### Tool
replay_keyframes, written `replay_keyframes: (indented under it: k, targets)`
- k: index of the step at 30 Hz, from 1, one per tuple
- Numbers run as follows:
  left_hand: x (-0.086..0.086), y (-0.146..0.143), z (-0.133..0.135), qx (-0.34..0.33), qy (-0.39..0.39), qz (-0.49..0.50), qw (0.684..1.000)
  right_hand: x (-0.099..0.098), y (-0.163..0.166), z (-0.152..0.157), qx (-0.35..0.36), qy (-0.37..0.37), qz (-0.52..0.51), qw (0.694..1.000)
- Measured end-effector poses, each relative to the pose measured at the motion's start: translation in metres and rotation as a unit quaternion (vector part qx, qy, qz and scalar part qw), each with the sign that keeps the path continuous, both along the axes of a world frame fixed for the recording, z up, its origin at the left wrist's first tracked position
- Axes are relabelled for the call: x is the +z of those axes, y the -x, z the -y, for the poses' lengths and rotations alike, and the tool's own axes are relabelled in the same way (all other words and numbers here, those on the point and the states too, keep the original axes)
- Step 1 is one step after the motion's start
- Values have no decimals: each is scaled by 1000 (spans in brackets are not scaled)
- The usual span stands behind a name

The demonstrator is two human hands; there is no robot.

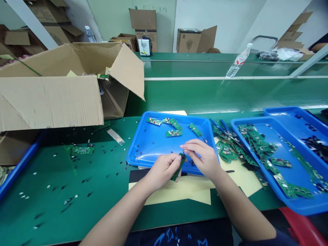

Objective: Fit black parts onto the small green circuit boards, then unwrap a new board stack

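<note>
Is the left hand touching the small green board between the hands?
Touching. The head view shows the left hand gripping the board, thumb pressed against it.

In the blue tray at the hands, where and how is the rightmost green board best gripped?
Probably by its two long edges, with the right hand coming from above: the green board is narrow, appears to lie flat in the blue tray and sits apart from the other boards.

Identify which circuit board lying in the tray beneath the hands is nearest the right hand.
The rightmost board, just beyond the right hand; the other boards lie farther left.
</note>
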State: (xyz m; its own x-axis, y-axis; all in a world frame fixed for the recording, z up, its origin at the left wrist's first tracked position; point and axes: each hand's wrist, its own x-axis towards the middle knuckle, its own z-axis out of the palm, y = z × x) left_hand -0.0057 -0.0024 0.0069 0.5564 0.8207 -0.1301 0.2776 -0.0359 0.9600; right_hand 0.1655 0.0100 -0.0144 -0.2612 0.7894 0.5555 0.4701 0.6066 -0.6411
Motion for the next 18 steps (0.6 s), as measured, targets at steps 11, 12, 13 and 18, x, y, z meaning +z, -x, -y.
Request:
replay_keyframes:
  k: [11,12,13,18]
  targets:
    - [-18,8,-7,96,-289,-27,952,13,-6,6,-66,-15,-81,994]
    - [-19,8,-7,86,-321,-43,942,13,-2,7,-41,-1,-63,997]
    - [-20,8,-8,75,-345,-58,934,13,1,7,-26,8,-52,998]
    - [-18,8,-8,27,-350,-95,931,9,7,5,-44,17,-36,998]
